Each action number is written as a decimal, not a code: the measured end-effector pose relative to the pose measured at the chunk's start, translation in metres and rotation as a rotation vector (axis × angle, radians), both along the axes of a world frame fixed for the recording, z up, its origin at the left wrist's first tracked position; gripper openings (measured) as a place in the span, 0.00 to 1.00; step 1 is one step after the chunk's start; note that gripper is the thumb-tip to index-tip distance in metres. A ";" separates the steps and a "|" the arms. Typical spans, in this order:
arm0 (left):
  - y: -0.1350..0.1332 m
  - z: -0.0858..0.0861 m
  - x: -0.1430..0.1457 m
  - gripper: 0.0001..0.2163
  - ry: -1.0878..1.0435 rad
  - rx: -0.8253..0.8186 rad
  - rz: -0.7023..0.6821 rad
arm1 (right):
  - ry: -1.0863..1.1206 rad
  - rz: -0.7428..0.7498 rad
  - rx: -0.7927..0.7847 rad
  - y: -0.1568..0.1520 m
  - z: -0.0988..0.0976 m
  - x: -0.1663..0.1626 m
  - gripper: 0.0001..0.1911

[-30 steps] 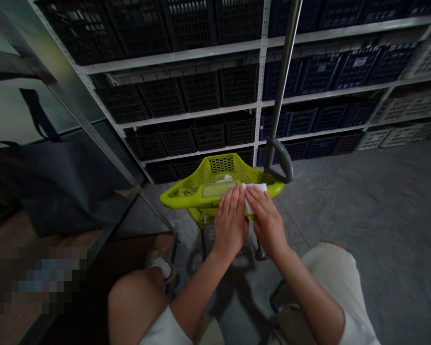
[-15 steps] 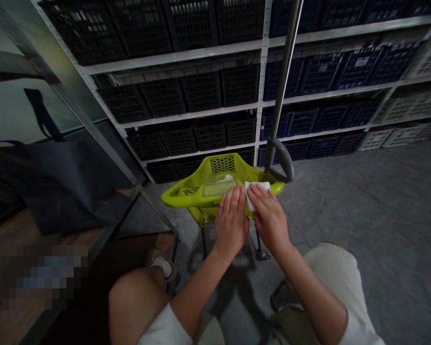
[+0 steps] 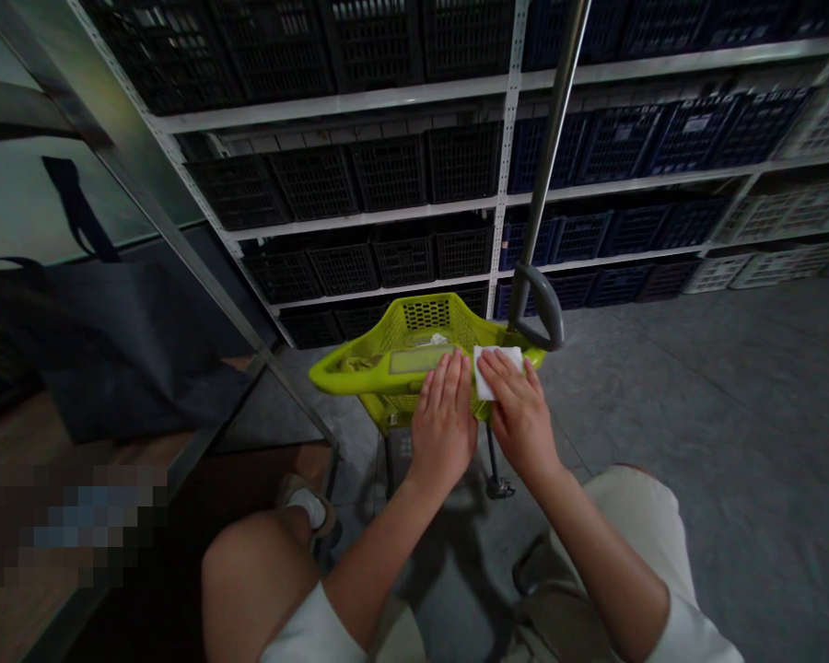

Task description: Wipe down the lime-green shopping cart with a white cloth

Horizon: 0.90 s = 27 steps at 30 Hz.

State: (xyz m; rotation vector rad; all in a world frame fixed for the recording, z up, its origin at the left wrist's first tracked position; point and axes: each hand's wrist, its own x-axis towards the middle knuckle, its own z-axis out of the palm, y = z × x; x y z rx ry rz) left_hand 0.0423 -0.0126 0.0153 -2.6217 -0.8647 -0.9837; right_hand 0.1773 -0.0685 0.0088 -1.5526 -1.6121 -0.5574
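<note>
A small lime-green shopping cart (image 3: 349, 380) stands in front of my knees, with a clear panel (image 3: 421, 358) set in its handle. On that handle, right of the panel, lies a folded white cloth (image 3: 487, 378). My right hand (image 3: 521, 410) holds the cloth against the handle, fingers laid over it. Beside it, my left hand (image 3: 446, 414) rests on the handle with its fingers stretched out flat and nothing in them. A crumpled white scrap (image 3: 438, 340) shows inside the basket. A metal pole (image 3: 553, 138) with a grey loop grip (image 3: 547, 308) rises at the cart's right corner.
White shelving (image 3: 414, 96) behind the cart carries rows of black crates (image 3: 391, 170), blue crates (image 3: 622, 143) and pale crates (image 3: 766, 262). At left, a dark bag (image 3: 124, 341) sits on a metal-framed wooden surface (image 3: 14, 442). Grey floor (image 3: 746, 396) extends to the right.
My right hand and the white cloth have shifted very slightly to the right along the handle. The left hand stays nearly where it was; the view has tilted a little.
</note>
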 end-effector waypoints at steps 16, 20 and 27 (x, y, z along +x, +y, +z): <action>-0.001 -0.004 0.001 0.33 -0.042 0.000 0.007 | -0.003 0.018 -0.011 -0.001 -0.001 -0.001 0.32; 0.003 -0.003 -0.004 0.33 -0.039 -0.008 0.022 | -0.088 0.065 -0.028 -0.003 -0.002 0.004 0.32; 0.004 -0.001 -0.006 0.36 -0.049 -0.022 -0.001 | 0.055 -0.052 0.025 -0.017 -0.007 0.033 0.35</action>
